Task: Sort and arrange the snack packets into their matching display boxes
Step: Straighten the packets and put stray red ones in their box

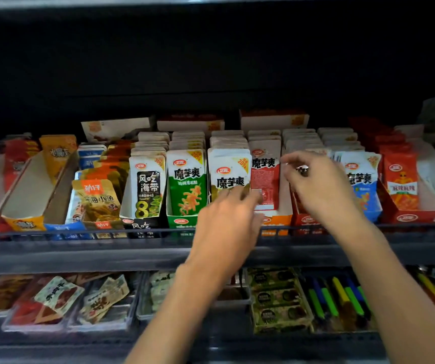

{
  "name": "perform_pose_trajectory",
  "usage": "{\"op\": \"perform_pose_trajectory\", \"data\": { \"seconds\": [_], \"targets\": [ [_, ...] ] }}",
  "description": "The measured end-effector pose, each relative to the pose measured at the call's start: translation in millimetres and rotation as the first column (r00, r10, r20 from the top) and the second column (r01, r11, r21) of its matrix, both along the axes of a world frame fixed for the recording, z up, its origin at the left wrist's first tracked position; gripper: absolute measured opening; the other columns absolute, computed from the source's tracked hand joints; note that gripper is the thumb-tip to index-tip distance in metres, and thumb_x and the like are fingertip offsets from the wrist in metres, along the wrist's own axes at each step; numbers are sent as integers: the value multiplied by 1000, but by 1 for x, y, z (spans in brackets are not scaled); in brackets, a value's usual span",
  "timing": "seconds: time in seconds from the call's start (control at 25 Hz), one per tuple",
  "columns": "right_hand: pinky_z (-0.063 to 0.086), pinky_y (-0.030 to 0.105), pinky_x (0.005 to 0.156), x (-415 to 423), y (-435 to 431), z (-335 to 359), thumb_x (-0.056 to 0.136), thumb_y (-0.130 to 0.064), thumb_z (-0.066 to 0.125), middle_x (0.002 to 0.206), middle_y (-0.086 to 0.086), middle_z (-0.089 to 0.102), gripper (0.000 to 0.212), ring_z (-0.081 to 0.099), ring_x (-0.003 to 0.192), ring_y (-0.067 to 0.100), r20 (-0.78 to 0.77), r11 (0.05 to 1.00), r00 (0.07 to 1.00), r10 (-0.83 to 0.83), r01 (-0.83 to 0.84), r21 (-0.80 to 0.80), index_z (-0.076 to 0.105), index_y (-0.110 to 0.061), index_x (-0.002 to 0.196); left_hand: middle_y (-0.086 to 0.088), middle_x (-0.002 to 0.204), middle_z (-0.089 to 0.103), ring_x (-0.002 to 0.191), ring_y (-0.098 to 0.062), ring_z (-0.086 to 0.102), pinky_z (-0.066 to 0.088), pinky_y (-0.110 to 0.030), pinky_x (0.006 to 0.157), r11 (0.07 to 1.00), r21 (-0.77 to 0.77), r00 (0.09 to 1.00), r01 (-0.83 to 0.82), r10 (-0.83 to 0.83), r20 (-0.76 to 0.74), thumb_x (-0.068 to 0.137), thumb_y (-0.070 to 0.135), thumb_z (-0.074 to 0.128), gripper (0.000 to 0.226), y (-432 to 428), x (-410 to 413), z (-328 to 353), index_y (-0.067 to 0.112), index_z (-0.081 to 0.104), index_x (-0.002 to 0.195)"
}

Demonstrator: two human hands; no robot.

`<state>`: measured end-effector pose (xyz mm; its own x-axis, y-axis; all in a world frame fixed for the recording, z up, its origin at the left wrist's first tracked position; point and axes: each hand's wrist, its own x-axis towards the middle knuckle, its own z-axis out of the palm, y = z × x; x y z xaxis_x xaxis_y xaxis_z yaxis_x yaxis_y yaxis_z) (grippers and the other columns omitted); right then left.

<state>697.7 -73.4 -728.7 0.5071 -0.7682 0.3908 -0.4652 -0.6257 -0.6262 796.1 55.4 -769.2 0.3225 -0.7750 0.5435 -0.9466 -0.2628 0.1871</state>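
A shelf holds a row of display boxes packed with upright snack packets. My left hand (227,219) reaches forward, its fingers touching the lower front of a white-and-olive packet (228,172) and a red packet (265,177) that stands back-side out in the orange box (277,222). My right hand (319,185) is over the red box (307,220). Its thumb and curled fingers pinch the top of a packet (301,169) there, which is mostly hidden by the hand. A green packet (187,185) stands in the green box (182,222), and a blue packet (361,179) stands to the right.
A black seaweed box (143,226) and mixed fish packets (98,198) sit to the left, beside near-empty boxes (30,190). A large red box (426,214) is at far right. A dark wire rail (79,233) fronts the shelf. Trays of snacks (53,303) lie on the lower shelf.
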Motion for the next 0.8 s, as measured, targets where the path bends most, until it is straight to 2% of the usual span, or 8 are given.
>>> {"op": "perform_pose_trajectory", "data": {
  "seconds": [0.04, 0.12, 0.2, 0.32, 0.4, 0.48, 0.6, 0.8],
  "targets": [
    [30, 5, 73, 2, 0, -4, 98, -23, 55, 124, -3, 61, 28, 45, 102, 4, -57, 998, 998, -13, 10, -58, 62, -26, 125, 0, 106, 62, 99, -22, 59, 52, -37, 80, 999, 34, 1000, -4, 3, 21, 88, 38, 62, 26, -5, -2, -12, 25, 62, 111],
    [36, 20, 89, 5, 2, -12, 97, -22, 56, 129, -2, 58, 33, 47, 110, 8, -124, 989, 992, -19, 1, -148, 58, -26, 130, -4, 105, 64, 100, -26, 56, 50, -40, 83, 998, 58, 999, -28, 26, 31, 87, 38, 63, 27, -9, 1, -23, 23, 66, 109],
    [41, 29, 96, 9, 4, -15, 97, -19, 55, 134, 0, 54, 38, 51, 119, 16, -147, 973, 989, -19, -15, -231, 55, -25, 135, -2, 101, 67, 97, -25, 53, 48, -38, 82, 999, 35, 1000, -13, 13, -10, 88, 36, 61, 22, -11, 6, -25, 23, 69, 104],
    [42, 34, 101, 32, -12, -13, 94, -13, 57, 141, 3, 49, 49, 49, 126, 23, -215, 914, 976, -16, -73, -398, 48, -20, 142, 1, 97, 69, 95, -20, 50, 44, -34, 81, 1000, 18, 994, 18, -16, -112, 91, 33, 59, 18, -17, 13, -25, 24, 71, 101],
    [41, 38, 103, 49, -27, -8, 90, -10, 58, 145, 4, 45, 55, 44, 130, 27, -299, 885, 953, -37, -108, -452, 45, -16, 143, 2, 98, 68, 97, -20, 49, 43, -33, 81, 998, 35, 984, 46, -39, -177, 93, 33, 57, 19, -19, 15, -23, 25, 71, 103],
    [44, 41, 103, 63, -34, -8, 86, -7, 60, 143, 5, 46, 55, 42, 130, 29, -370, 873, 928, -46, -142, -466, 49, -14, 140, 2, 101, 67, 101, -20, 48, 42, -33, 83, 997, 49, 975, 64, -52, -218, 94, 35, 56, 20, -18, 18, -22, 27, 70, 106],
    [47, 41, 100, 68, -35, -8, 84, -7, 61, 139, 6, 49, 52, 45, 128, 29, -370, 866, 926, -76, -122, -485, 54, -12, 135, 4, 104, 66, 103, -18, 48, 41, -33, 85, 995, 55, 967, 79, -63, -245, 94, 36, 56, 21, -18, 19, -21, 28, 69, 108],
    [42, 40, 104, 60, -26, -15, 89, -11, 59, 144, 8, 49, 54, 46, 130, 29, -374, 856, 924, -76, -132, -501, 47, -12, 141, 4, 105, 65, 102, -16, 48, 40, -32, 85, 996, 60, 964, 63, -45, -260, 93, 38, 55, 23, -15, 17, -20, 29, 68, 110]
  ]
}}
